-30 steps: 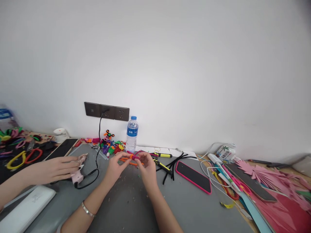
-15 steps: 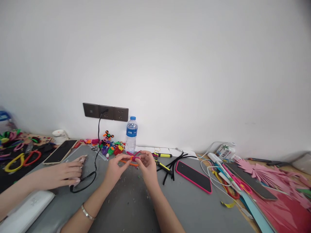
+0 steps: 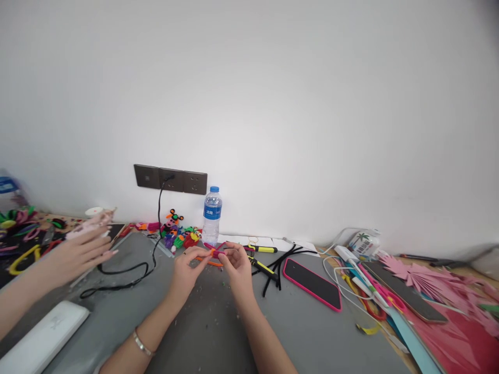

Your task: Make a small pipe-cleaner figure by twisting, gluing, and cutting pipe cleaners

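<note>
My left hand and my right hand meet over the grey mat, both pinched on a small piece made of orange and pink pipe cleaners. The fingertips of both hands close on its middle, and short loops stick out to either side. A bracelet sits on my left wrist. Black pipe cleaners lie just right of my right hand.
At the left, another person's hand holds a pink glue gun whose black cord runs to the wall socket. A water bottle, a pink-cased phone, a white box, coloured craft pieces and pink paper surround the mat.
The other person's hand has lifted the glue gun off the mat and moved it up and to the left, dragging the cord. My hands stay together on the pipe cleaner piece.
</note>
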`<state>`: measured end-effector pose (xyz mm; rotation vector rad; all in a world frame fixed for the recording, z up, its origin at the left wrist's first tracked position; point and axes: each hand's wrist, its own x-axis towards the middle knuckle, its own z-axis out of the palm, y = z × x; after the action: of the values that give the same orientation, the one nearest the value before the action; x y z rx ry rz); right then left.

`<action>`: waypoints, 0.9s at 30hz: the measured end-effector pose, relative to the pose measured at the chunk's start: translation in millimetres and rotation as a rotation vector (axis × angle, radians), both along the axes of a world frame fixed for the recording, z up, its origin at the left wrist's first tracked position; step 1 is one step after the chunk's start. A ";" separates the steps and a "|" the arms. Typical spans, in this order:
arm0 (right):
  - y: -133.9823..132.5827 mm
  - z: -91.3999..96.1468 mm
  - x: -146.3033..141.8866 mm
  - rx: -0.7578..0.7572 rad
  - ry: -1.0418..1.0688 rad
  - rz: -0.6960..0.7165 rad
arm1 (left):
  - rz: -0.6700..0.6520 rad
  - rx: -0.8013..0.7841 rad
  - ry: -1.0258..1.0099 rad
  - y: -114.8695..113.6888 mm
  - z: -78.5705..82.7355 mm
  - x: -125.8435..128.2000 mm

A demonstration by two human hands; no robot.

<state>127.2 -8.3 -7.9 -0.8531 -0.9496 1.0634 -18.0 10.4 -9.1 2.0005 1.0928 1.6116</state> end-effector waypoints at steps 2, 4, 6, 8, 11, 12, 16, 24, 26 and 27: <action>-0.5 0.8 -0.6 0.013 -0.001 -0.007 | -0.001 0.011 0.000 0.4 0.2 0.1; -1.1 1.6 -1.2 0.023 0.002 -0.013 | 0.009 0.005 0.008 -0.2 1.2 0.2; -1.9 2.5 -1.7 0.029 0.003 -0.017 | 0.026 -0.014 0.014 -1.6 2.4 0.3; -2.6 3.0 -1.7 0.031 -0.002 -0.015 | 0.040 -0.039 0.012 -2.9 3.4 0.5; -3.1 3.2 -1.2 0.028 -0.007 -0.008 | 0.049 -0.050 0.007 -3.8 4.0 0.6; -3.1 3.1 -1.0 0.026 -0.006 -0.006 | 0.051 -0.048 0.008 -3.9 4.0 0.5; -2.8 3.2 -1.0 0.014 0.003 -0.016 | 0.051 -0.043 0.017 -3.5 3.1 0.2; -4.4 4.8 -1.1 0.019 -0.041 -0.013 | 0.040 -0.062 0.009 -2.3 -1.4 -1.5; -3.8 4.1 -0.4 0.014 -0.031 0.010 | 0.038 -0.067 0.006 -1.8 -2.5 -2.5; -3.3 3.6 0.0 0.019 -0.022 0.014 | 0.039 -0.072 0.006 -1.6 -3.0 -2.9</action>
<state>127.2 -11.6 -4.2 -0.8453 -0.9844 1.0570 -20.9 8.9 -12.1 1.9515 1.1816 1.5634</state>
